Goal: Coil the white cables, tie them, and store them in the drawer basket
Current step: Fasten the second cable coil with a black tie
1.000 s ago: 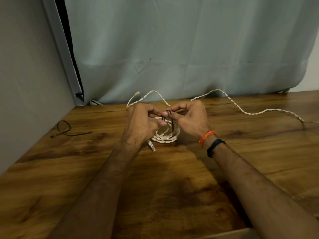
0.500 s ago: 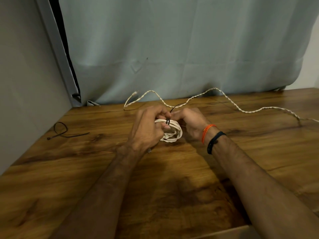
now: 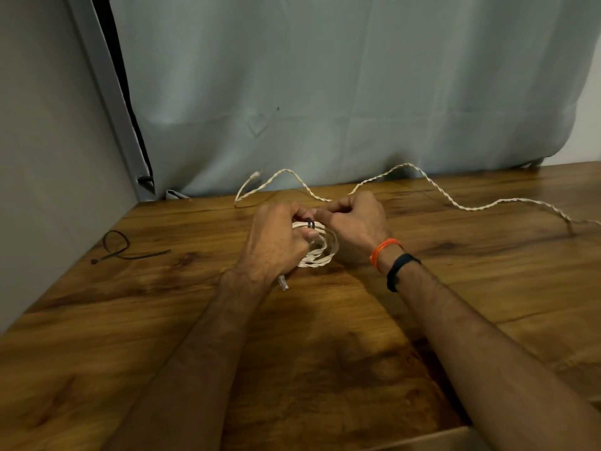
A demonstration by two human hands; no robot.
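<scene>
Left hand (image 3: 276, 242) grasps the coiled white cable (image 3: 320, 247) mid-table; right hand (image 3: 354, 222) pinches the black tie (image 3: 309, 222) around it. A loose white cable (image 3: 455, 203) lies along the table's (image 3: 325, 369) far edge; a spare black tie (image 3: 120, 249) sits near the left edge.

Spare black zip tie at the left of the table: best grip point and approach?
Pinch the straight tail of the spare black zip tie, coming from above. It lies flat on the wooden table with open wood all round, and the tail points toward the middle; the looped end lies nearer the wall, probably more awkward.
</scene>
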